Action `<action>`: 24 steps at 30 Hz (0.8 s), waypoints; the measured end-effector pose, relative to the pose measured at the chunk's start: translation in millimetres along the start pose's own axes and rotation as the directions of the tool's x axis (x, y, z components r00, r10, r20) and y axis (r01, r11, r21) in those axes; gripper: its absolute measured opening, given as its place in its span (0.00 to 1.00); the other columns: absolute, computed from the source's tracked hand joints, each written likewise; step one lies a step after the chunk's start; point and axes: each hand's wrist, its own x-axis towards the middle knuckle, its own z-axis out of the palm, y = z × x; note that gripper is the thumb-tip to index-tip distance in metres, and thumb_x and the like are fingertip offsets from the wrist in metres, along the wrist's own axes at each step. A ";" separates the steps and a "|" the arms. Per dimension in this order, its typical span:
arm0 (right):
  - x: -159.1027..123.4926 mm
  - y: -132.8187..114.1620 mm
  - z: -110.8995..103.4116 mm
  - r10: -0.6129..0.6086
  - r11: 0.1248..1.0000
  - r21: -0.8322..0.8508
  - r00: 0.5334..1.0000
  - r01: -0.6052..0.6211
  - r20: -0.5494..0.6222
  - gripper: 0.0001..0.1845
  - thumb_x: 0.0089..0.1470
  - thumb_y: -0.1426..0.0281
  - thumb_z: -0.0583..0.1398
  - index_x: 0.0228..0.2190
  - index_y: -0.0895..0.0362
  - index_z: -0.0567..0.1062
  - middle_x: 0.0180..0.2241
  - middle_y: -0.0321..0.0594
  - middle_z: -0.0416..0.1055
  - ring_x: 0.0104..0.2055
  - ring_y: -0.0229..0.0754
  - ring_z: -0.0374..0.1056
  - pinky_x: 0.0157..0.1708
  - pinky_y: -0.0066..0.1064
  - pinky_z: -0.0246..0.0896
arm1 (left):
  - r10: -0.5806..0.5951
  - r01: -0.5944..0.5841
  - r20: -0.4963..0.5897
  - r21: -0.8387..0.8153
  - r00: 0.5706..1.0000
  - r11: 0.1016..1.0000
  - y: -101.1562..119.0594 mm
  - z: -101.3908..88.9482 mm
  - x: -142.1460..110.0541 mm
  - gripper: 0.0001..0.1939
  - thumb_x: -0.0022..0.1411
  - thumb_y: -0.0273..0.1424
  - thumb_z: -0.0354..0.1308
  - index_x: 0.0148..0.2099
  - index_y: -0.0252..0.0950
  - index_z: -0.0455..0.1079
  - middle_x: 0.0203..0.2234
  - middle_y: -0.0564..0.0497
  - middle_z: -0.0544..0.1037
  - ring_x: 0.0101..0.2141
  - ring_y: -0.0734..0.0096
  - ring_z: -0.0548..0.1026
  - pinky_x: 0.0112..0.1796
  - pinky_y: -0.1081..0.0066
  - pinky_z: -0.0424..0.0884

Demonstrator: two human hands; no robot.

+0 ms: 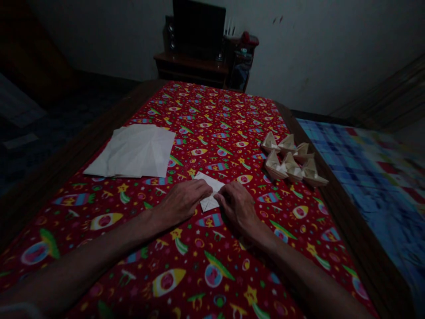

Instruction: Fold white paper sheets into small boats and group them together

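Note:
A small folded sheet of white paper (210, 203) lies on the red patterned cloth in front of me, with creases showing on its lower part. My left hand (186, 197) rests on its left side, fingers together and pressing on it. On the right edge, my right hand (237, 201) pinches the paper between thumb and curled fingers. Beyond my left hand lies a stack of creased white paper sheets (139, 150). Several folded paper boats (288, 166) stand in two rows to the right, past my right hand.
The red cloth (212, 128) with rocket prints covers a table with dark wooden edges (345, 208). At the far end stand a dark screen (199, 29), speakers and a wooden cabinet (189, 64). A blue checked cover (372, 177) lies to the right.

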 end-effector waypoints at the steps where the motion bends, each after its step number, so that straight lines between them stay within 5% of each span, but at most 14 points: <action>1: -0.2 -0.3 -0.2 0.000 1.000 -0.003 1.000 0.000 -0.002 0.08 0.57 0.67 0.57 0.28 0.56 0.68 0.29 0.39 0.65 0.32 0.41 0.60 0.31 0.30 0.54 | 0.004 -0.003 0.006 -0.008 1.000 1.000 1.3 -1.7 -4.4 0.13 0.64 0.21 0.43 0.47 0.35 0.64 0.38 0.48 0.71 0.40 0.67 0.68 0.42 0.68 0.66; 6: -0.1 -2.5 -1.1 0.005 1.000 -0.014 1.000 -0.005 0.002 0.08 0.57 0.67 0.56 0.28 0.56 0.69 0.29 0.39 0.66 0.32 0.41 0.60 0.31 0.30 0.54 | 0.040 -0.041 0.074 0.018 0.996 0.999 9.7 -8.8 -29.1 0.27 0.62 0.19 0.45 0.62 0.38 0.53 0.51 0.45 0.66 0.50 0.64 0.64 0.51 0.63 0.63; 24: 0.1 -2.9 0.6 -0.004 0.999 -0.050 1.000 0.004 -0.009 0.08 0.58 0.67 0.55 0.28 0.56 0.69 0.29 0.40 0.66 0.32 0.41 0.59 0.31 0.31 0.53 | 0.033 -0.066 0.142 0.236 0.989 0.969 19.3 -5.1 -42.8 0.30 0.59 0.21 0.50 0.63 0.43 0.54 0.57 0.46 0.62 0.55 0.57 0.60 0.54 0.56 0.61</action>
